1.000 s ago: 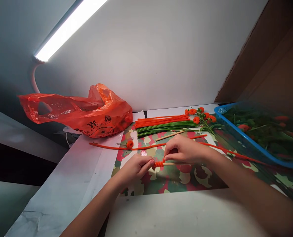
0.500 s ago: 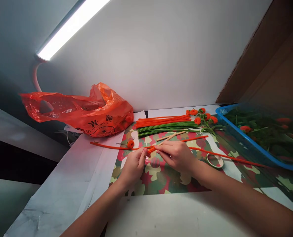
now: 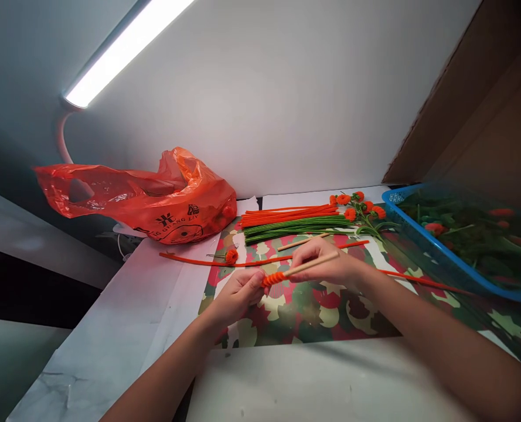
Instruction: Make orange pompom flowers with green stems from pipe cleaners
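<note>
An orange fuzzy pipe cleaner (image 3: pixel 273 279) is wound in a tight coil around one end of a thin wooden stick (image 3: pixel 315 264). My left hand (image 3: pixel 240 291) is closed, pinching the coil's left end between thumb and fingers. Behind the stick, my right hand (image 3: pixel 326 265) has curled fingers, with their tips at the coil's right end; they seem to grip the pipe cleaner, though its free end is hidden. The bare part of the stick slants up to the right across that hand. Just beyond my left hand lies a small orange flower (image 3: pixel 231 256) with a thin stem.
Orange pipe cleaners (image 3: pixel 286 217) and green ones (image 3: pixel 295 227) lie bundled at the back, near orange flowers (image 3: pixel 350 214). A second stick (image 3: pixel 302 242) rests before them. A red plastic bag (image 3: pixel 185 211) stands left, a blue basket (image 3: pixel 445 252) of greenery right, a lamp (image 3: pixel 128 50) above.
The stick has swung round so its bare length shows in front of my right hand. That hand has shifted slightly right and up; my left hand keeps its pinch on the coil.
</note>
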The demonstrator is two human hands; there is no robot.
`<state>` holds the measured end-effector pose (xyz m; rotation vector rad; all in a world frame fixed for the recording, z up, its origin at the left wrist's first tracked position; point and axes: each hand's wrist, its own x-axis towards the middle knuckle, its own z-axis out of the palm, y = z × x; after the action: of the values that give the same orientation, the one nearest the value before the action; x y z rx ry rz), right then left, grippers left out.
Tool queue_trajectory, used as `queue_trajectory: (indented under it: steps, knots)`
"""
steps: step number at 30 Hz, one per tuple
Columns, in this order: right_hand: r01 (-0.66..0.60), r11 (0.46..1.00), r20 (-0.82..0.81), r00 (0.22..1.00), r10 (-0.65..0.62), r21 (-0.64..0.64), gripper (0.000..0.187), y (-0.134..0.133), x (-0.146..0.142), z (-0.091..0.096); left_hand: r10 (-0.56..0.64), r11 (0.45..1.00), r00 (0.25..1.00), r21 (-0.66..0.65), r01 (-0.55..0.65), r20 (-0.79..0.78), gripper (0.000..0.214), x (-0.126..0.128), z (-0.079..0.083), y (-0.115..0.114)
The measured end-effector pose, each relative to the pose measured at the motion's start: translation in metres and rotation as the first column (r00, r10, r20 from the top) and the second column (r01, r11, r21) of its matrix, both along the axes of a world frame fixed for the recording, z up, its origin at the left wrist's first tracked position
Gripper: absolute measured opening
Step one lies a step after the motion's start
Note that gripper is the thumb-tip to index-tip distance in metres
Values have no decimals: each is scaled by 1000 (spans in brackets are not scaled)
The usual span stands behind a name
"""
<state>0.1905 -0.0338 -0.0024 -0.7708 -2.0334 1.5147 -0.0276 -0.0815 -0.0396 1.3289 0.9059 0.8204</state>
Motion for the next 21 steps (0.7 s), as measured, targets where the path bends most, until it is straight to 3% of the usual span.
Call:
queue_trajectory:
  steps: [3,5,8,10,13,15,19,21]
  knots:
    - [-126,990,130,983,133,-60,30,8,10,3,-92,990,975,86,111,-201,51,-5,3,0]
    - [-152,988,200,969,147,8,27,10,14,5,-126,974,934,138,181,-334,50,-6,6,-1]
    - [-129,974,295,953,69,187,20,6,13,8,-119,956,869,182,231,-480,47,-6,11,-1]
    - [-76,935,348,936,-53,346,10,1,8,9,-57,952,834,223,212,-549,45,-4,12,-1]
    - [5,805,366,889,-275,593,9,-8,-2,8,39,947,808,281,158,-587,43,-3,11,0]
    - [6,701,343,869,-356,713,11,-12,-7,6,73,946,805,296,130,-588,43,-1,11,0]
    - [-18,515,287,847,-448,857,22,-17,-14,-4,164,946,788,321,44,-593,43,2,11,0]
    - [3,451,238,847,-476,892,27,-19,-17,-8,242,936,786,349,-35,-569,42,3,9,-1]
